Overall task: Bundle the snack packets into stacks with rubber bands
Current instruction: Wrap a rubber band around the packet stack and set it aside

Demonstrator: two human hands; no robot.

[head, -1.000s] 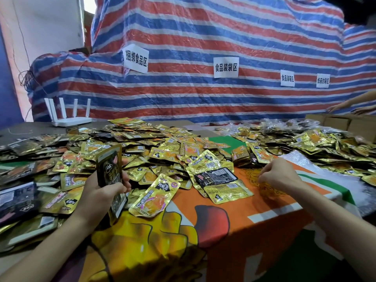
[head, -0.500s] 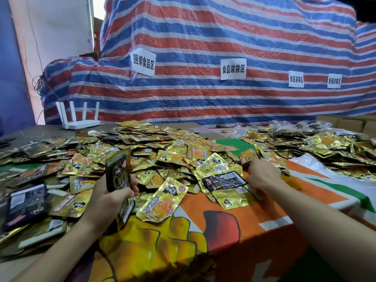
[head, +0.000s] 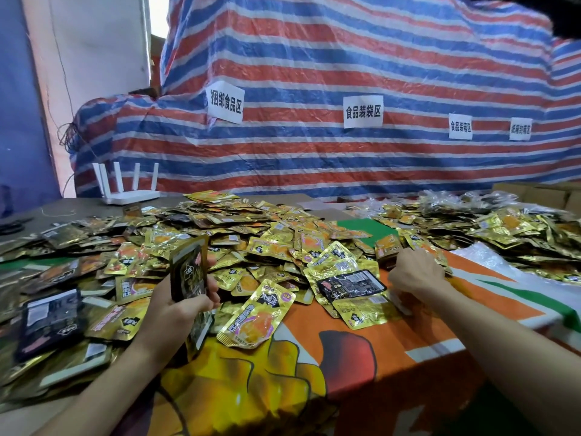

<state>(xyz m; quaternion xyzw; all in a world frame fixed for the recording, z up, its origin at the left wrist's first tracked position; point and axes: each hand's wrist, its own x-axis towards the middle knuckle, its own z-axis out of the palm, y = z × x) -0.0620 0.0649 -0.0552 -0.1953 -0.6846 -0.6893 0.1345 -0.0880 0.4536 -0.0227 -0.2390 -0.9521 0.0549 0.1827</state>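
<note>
Left hand [head: 179, 305], 8 o'clock: grips an upright stack of packets [head: 188, 272]. Right hand [head: 415, 272], 3 o'clock: knuckles up, fingers curled down; whether it holds anything cannot be told. Loose packets [head: 270, 234]: heaped from 9 to 12 o'clock on tablecloth [head: 361, 341].

Lit evenly, brightest at the window gap [head: 158, 17] upper left; glares off foil packets [head: 330, 256]; bows toward edges; dims, softens lower left.

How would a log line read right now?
left hand: grips packet stack upright | right hand: curled beside loose packets, grasp unclear
</note>
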